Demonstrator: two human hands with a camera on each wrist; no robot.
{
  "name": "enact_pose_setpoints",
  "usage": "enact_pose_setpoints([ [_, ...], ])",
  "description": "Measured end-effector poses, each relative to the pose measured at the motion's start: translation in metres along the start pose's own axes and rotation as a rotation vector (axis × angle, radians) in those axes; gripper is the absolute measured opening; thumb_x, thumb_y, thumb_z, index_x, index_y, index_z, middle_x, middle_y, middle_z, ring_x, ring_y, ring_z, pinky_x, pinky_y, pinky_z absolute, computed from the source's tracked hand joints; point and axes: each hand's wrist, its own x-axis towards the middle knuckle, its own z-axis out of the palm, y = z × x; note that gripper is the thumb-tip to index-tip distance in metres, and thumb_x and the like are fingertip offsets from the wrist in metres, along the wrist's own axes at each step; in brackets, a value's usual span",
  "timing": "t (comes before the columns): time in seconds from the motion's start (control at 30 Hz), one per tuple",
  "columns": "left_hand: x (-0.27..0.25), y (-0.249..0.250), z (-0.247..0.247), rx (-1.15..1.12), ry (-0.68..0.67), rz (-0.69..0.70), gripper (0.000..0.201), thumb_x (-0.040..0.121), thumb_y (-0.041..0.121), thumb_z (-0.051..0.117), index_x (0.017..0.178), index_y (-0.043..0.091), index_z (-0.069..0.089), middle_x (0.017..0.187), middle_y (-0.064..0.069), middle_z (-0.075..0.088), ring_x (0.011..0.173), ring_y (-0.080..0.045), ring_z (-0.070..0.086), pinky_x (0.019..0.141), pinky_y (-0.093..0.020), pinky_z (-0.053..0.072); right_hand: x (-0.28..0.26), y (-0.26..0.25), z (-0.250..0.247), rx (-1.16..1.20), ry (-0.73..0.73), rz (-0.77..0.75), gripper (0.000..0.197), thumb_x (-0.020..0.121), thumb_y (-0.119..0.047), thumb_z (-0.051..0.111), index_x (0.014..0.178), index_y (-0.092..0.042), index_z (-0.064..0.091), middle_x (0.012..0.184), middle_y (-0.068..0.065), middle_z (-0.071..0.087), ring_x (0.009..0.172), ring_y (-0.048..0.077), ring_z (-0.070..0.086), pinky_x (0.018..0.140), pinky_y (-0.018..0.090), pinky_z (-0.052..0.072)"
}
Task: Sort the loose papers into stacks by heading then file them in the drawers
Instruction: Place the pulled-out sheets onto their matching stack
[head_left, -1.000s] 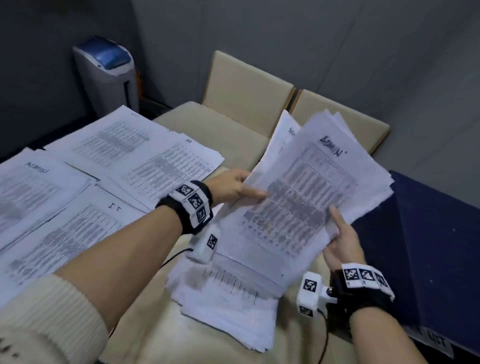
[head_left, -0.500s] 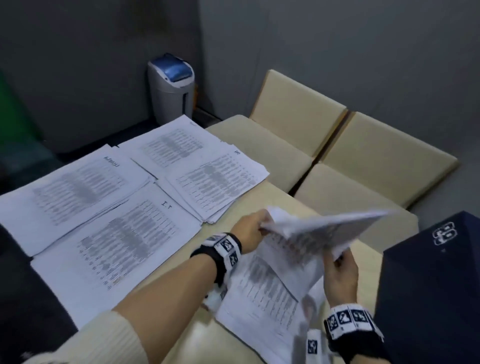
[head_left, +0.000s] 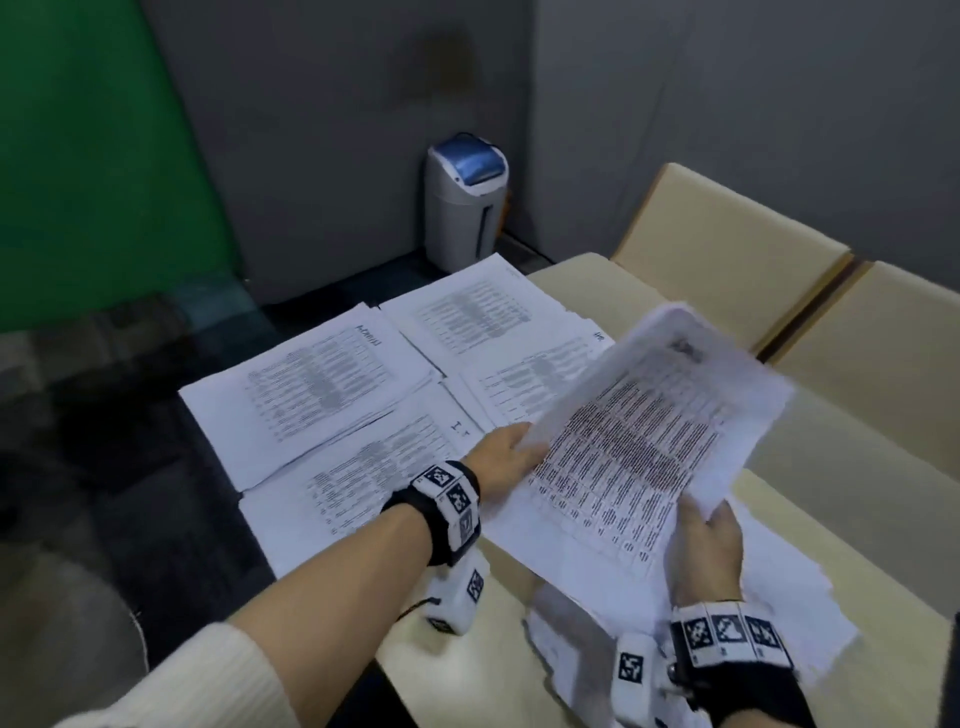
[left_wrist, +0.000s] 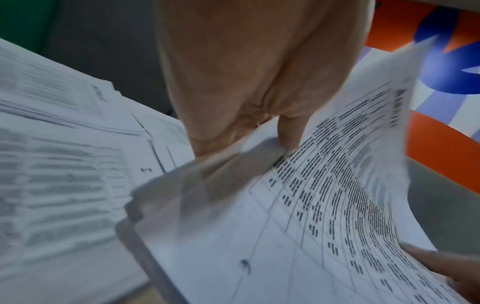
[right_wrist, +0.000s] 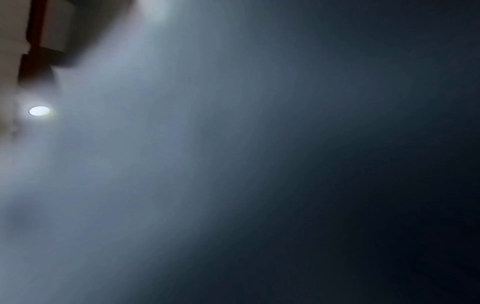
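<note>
Behind sorted stacks (head_left: 332, 395), bin (head_left: 466, 200), beige chairs (head_left: 727, 249)

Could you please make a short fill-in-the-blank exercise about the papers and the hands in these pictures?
1. The raised sheets are held by ____ hands.
2. Sorted stacks on the table number ____.
3. The bin in the corner has a ____ lid.
4. The left hand grips the sheets with its ____ on top.

Missing words: both; four; blue; thumb
</note>
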Motion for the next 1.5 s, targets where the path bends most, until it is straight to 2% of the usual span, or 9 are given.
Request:
enact_pose_setpoints([
  [0.13,0.0,-0.027,-0.059,0.01,0.031,0.029,0.031,0.103,0.029,0.048,0.127,0.014,0.061,0.12,-0.002,0.066,0.109,-0.021,0.062,0.097,-0.034,0.045,-0.02,-0.018,0.059,0.063,-0.104,0.088,0.045,0.105,-0.029,0.046,0.142,-0.004,0.043,0.135,0.0,0.049,0.126,0.018,0.046,0.109,0.035,0.032],
  [0.3,0.008,-0.083,-0.173,-0.008,0.16,-0.048,0.021,0.098,0.021,0.056,0.114,0.01,0.066,0.111,-0.005,0.068,0.103,-0.022,0.063,0.093,-0.033,0.047,-0.029,-0.015,0.123,0.109,-0.119,0.177,0.042,0.106,-0.037,0.037,0.112,0.0,0.057,0.083,0.016,0.061,0.069,0.026,0.058,0.063,0.033,0.048],
  [0.5,0.018,-0.163,-0.337,0.409,0.198,-0.243,0.034,0.096,0.029,0.059,0.124,0.009,0.062,0.121,-0.009,0.064,0.114,-0.028,0.059,0.093,-0.031,0.042,-0.04,0.018,0.164,-0.289,-0.271,0.376,0.042,0.104,-0.04,0.043,0.104,-0.001,0.057,0.098,0.018,0.068,0.092,0.034,0.065,0.081,0.045,0.053],
  [0.57,0.027,-0.183,-0.365,0.468,0.18,-0.28,0.026,0.095,0.022,0.061,0.117,0.008,0.066,0.115,-0.012,0.067,0.11,-0.031,0.062,0.088,-0.03,0.044,-0.046,0.024,0.173,-0.533,-0.306,0.309,0.039,0.101,-0.041,0.049,0.1,-0.004,0.059,0.098,0.015,0.069,0.094,0.033,0.063,0.091,0.046,0.05],
  [0.7,0.051,-0.203,-0.383,0.642,0.238,-0.329,0.025,0.092,0.018,0.062,0.114,0.008,0.06,0.116,-0.014,0.064,0.107,-0.034,0.059,0.08,-0.033,0.042,-0.062,0.014,0.178,-0.779,-0.358,0.104,0.015,0.098,-0.027,0.058,0.101,-0.012,0.06,0.097,0.009,0.062,0.087,0.023,0.052,0.079,0.031,0.035],
  [0.77,0.063,-0.208,-0.381,0.656,0.267,-0.347,0.02,0.091,0.019,0.06,0.11,0.013,0.057,0.114,-0.014,0.064,0.101,-0.033,0.059,0.075,-0.033,0.042,-0.064,0.009,0.177,-0.79,-0.344,0.091,0.012,0.096,-0.024,0.06,0.101,-0.013,0.061,0.095,0.008,0.062,0.088,0.023,0.053,0.079,0.03,0.035],
  [1.0,0.089,-0.166,-0.337,0.76,0.608,-0.349,0.04,0.091,0.034,0.06,0.122,0.011,0.051,0.127,-0.011,0.056,0.119,-0.033,0.049,0.098,-0.049,0.037,-0.075,0.007,0.152,-0.74,-0.206,-0.051,0.008,0.09,-0.013,0.065,0.09,-0.021,0.066,0.091,0.004,0.068,0.083,0.023,0.064,0.081,0.038,0.049],
  [1.23,0.109,-0.077,-0.219,0.567,0.219,-0.021,0.023,0.096,0.031,0.054,0.102,0.01,0.06,0.106,-0.011,0.065,0.098,-0.031,0.059,0.084,-0.041,0.051,-0.073,0.016,0.075,-0.645,0.012,-0.035,0.012,0.092,-0.01,0.063,0.085,-0.019,0.066,0.085,0.002,0.068,0.08,0.022,0.063,0.076,0.035,0.045],
  [1.5,0.08,-0.01,-0.023,0.446,-0.185,0.072,0.02,0.096,0.031,0.058,0.091,0.012,0.062,0.087,-0.009,0.064,0.08,-0.025,0.059,0.069,-0.031,0.046,-0.061,0.071,-0.058,-0.73,0.14,0.173,0.012,0.092,-0.016,0.064,0.08,-0.019,0.065,0.092,0.011,0.063,0.081,0.03,0.06,0.078,0.036,0.048],
])
